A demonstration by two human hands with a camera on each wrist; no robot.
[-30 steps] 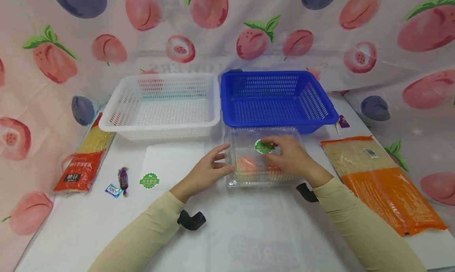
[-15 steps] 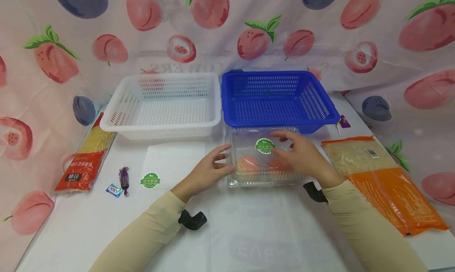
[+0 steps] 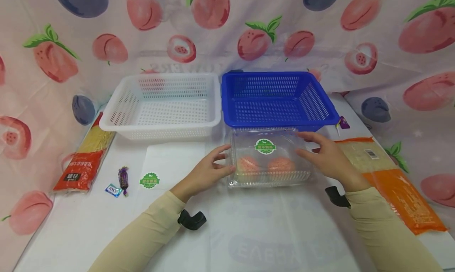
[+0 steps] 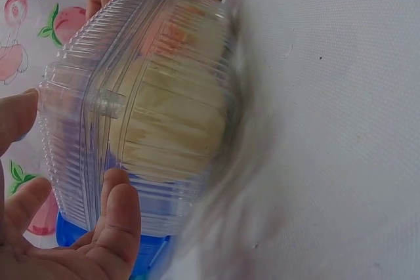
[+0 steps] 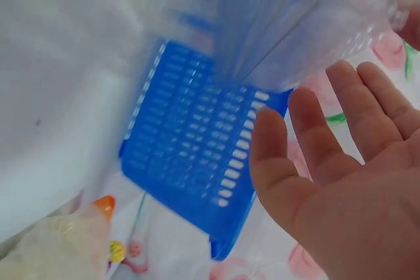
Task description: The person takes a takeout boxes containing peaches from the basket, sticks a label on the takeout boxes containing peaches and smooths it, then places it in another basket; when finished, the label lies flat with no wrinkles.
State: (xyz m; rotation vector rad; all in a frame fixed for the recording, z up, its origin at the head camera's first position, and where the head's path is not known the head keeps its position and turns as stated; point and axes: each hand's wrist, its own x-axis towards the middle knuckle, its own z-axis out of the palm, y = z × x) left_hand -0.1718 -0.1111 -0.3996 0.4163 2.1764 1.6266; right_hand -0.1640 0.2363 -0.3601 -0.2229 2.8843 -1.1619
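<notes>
A clear plastic clamshell box (image 3: 264, 179) stands on the table in the middle of the head view, its lid down. On the lid is a green sticker (image 3: 265, 146). Two round, bun-like foods with pink tops (image 3: 281, 164) show through the plastic; from the left wrist view their sides (image 4: 170, 122) look pale cream. My left hand (image 3: 207, 169) is at the box's left end, fingers spread and fingertips right at its edge. Off the right end is my right hand (image 3: 330, 159), thumb and fingers loosely parted, with nothing held; its palm (image 5: 348, 188) shows in the right wrist view.
Behind the box stand a white basket (image 3: 160, 128) and a blue basket (image 3: 277, 122). Left lie a red-and-yellow food packet (image 3: 81, 161), a purple wrapped candy (image 3: 123, 179), a small blue packet (image 3: 113, 190) and a paper (image 3: 172, 157) with a green sticker. An orange bag (image 3: 401, 193) lies right.
My right hand has moved off the lid's sticker to the right, past the box's right end, uncovering the sticker and the right bun. The left hand and the box have stayed in place.
</notes>
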